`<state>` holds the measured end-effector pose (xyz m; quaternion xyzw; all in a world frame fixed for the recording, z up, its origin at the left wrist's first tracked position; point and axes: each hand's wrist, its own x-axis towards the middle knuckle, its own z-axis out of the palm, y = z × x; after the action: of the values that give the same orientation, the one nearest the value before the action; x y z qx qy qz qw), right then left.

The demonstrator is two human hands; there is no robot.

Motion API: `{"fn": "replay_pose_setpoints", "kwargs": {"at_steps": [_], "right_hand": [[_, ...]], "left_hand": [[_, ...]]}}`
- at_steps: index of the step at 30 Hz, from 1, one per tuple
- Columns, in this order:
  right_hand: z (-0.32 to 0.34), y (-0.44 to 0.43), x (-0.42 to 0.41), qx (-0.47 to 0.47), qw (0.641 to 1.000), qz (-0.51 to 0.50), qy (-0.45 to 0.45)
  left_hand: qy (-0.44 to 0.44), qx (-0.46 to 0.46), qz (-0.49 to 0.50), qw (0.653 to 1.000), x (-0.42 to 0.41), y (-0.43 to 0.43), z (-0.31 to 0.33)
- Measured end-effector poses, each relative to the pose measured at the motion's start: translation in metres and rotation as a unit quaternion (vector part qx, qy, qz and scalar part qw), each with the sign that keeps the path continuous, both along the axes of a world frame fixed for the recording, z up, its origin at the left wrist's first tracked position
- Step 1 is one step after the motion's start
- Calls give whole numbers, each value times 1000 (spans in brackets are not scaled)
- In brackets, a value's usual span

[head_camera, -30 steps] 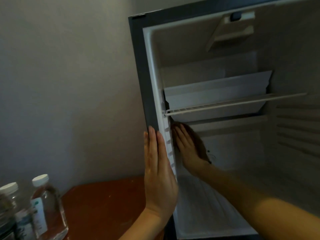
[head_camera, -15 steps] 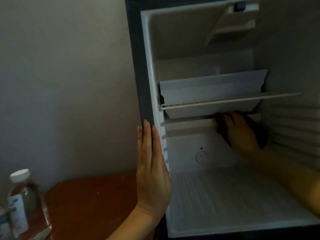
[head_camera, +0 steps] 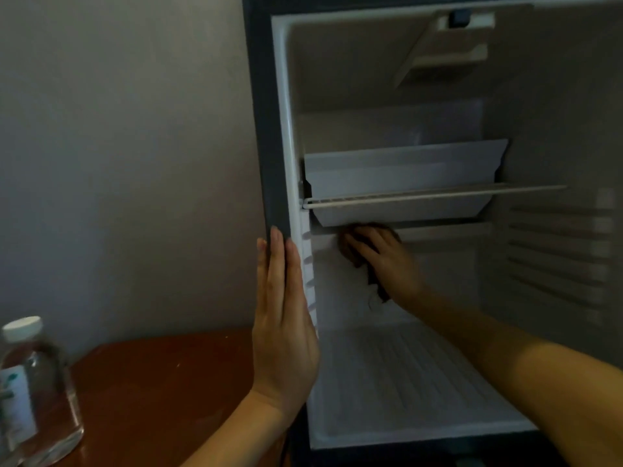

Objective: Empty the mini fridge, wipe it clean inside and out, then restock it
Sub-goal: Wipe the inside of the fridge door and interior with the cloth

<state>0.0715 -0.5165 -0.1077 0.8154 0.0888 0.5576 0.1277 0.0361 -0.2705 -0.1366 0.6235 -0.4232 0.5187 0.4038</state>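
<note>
The mini fridge [head_camera: 266,136] stands open, with nothing stored in its white interior. My left hand [head_camera: 285,328] lies flat with straight fingers against the fridge's left front edge. My right hand [head_camera: 387,261] is inside, pressing a dark cloth [head_camera: 376,281] against the back wall just below the wire shelf [head_camera: 421,197]. A white tray [head_camera: 401,176] sits on that shelf. Most of the cloth is hidden under the hand.
A clear water bottle [head_camera: 32,389] with a white cap stands at the far left on a reddish-brown wooden table [head_camera: 161,392]. A plain wall lies behind it. Ribbed shelf guides [head_camera: 556,257] line the fridge's right inner wall.
My right hand with the cloth went from the left inner wall to the right of the back wall, then back toward the left. The left hand stayed on the edge.
</note>
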Motion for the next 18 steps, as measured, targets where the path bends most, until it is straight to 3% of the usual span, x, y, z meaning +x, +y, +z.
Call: {"fn": "replay_pose_setpoints", "kwargs": {"at_steps": [5,7,9,11,12,14,16,18], "right_hand": [[4,-45,-28,-8,998,-52,-26],[1,-55,-46,-6,992,-121,-25],[-2,-79,-67,5,982,-185,26],[-1,-94,-85,73,981,-177,10],[-1,-101,-90,100,982,-162,-6],[-3,-103,-89,167,973,-159,12],[-4,-87,-84,211,964,-159,11],[-9,-68,-74,204,964,-171,-16]], "left_hand": [[9,11,23,1000,-4,-1,0],[22,30,29,999,-12,2,-12],[-69,150,22,986,-31,-2,-35],[-120,341,-25,932,-44,-23,-63],[-60,403,-47,912,-46,-36,-69],[156,404,-13,901,-42,-63,-68],[351,392,49,849,-19,-80,-68],[418,415,96,803,1,-86,-66]]}}
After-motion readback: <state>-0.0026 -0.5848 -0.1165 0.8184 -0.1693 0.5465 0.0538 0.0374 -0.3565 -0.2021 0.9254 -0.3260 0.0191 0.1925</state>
